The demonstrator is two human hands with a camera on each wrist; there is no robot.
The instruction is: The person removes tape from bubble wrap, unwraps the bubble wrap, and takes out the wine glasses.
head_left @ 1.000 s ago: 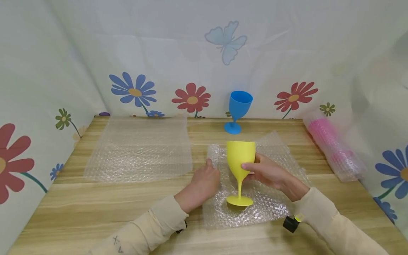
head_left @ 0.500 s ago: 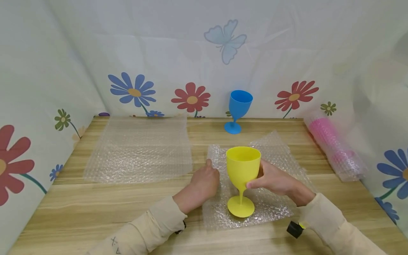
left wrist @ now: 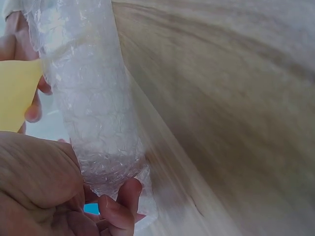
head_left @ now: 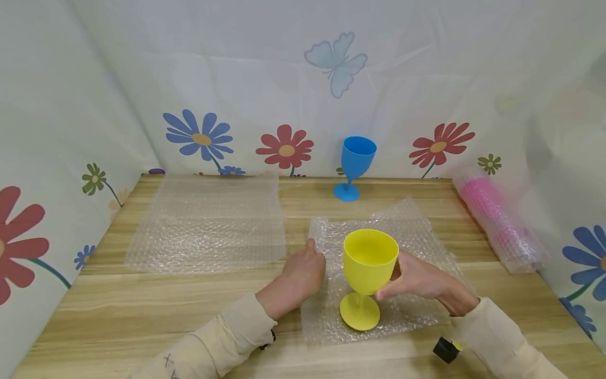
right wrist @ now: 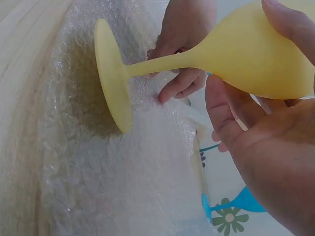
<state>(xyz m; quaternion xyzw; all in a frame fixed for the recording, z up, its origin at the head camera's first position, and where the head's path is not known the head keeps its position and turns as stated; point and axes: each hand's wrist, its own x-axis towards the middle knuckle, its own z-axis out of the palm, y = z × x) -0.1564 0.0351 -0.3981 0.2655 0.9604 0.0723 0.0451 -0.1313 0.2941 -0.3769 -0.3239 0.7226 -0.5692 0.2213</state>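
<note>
My right hand (head_left: 421, 279) grips a yellow goblet (head_left: 370, 271) by its bowl, thumb and fingers around the lower part. The goblet leans a little, and in the right wrist view its foot (right wrist: 112, 78) hovers just over a sheet of bubble wrap (head_left: 326, 318). At that sheet's left side, my left hand (head_left: 303, 271) pinches the edge; the left wrist view shows curled fingers against the wrap (left wrist: 93, 98). Part of the sheet is hidden behind the goblet and right hand.
A blue goblet (head_left: 357, 160) stands upright near the table's back edge. Another bubble wrap sheet (head_left: 208, 223) lies flat at left. Something pink rolled in bubble wrap (head_left: 497, 221) lies at the right edge. Flower-printed cloth (head_left: 227, 63) surrounds the wooden table (head_left: 156, 310).
My right hand has brought the yellow goblet nearer to me and slightly right, lowering it and tipping it so the inside of its bowl shows. The left hand has stayed at the wrap's edge.
</note>
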